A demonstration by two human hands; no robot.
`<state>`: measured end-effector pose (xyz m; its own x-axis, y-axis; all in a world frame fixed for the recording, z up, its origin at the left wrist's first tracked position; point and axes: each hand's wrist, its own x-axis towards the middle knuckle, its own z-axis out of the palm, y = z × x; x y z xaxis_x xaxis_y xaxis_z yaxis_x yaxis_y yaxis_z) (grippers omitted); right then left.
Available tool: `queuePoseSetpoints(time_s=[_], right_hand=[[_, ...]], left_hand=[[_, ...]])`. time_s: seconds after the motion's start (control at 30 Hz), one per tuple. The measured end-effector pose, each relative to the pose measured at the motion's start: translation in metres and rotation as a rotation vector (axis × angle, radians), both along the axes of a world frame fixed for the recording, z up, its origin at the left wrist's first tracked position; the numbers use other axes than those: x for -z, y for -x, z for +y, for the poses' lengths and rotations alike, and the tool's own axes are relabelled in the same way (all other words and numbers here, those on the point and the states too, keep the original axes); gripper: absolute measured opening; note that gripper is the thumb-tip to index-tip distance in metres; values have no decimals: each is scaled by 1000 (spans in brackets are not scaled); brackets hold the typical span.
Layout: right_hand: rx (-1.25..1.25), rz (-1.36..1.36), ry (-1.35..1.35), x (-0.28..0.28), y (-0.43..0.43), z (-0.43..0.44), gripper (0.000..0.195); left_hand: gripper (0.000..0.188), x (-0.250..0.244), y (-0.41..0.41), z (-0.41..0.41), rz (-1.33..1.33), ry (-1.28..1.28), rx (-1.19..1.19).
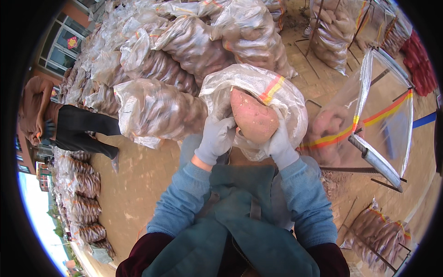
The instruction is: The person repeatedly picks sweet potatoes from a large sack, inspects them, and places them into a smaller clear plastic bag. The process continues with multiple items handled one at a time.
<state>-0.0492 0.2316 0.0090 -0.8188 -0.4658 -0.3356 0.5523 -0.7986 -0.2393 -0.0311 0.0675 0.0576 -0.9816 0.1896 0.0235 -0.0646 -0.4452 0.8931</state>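
Note:
A large pinkish sweet potato [254, 117] is above the mouth of an open woven plastic sack [294, 100] with a red and yellow stripe. In a white-grey work glove, my left hand [218, 136] is at the sweet potato's left side, with fingers curled and bunched sack film beside them. My right hand [281, 142], gloved the same way, holds the lower right side of the sweet potato. Part of both hands' fingers is hidden behind it or the sack's rim. A filled clear sack [161, 109] lies against the open one on the left.
Many filled sacks [197, 45] are piled ahead. To the right, a metal frame [375, 162] holds a clear sack [384, 100] open, with sweet potatoes inside. Another filled sack [379, 235] is at lower right. A person [69, 121] in black trousers stands at left.

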Motion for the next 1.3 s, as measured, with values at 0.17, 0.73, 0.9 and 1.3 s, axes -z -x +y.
queuePoseSetpoints(time_s=[0.17, 0.73, 0.9, 1.3], right_hand=[[122, 43, 33, 10, 8, 0, 52], [460, 299, -550, 41, 11, -5, 47], [580, 388, -688, 29, 7, -8, 39], [630, 864, -806, -5, -6, -2, 42]], left_hand=[[63, -10, -9, 16, -19, -157, -42], [69, -5, -10, 38, -72, -101, -53], [77, 19, -10, 8, 550, 937, -101], [61, -6, 2, 26, 20, -59, -99]])
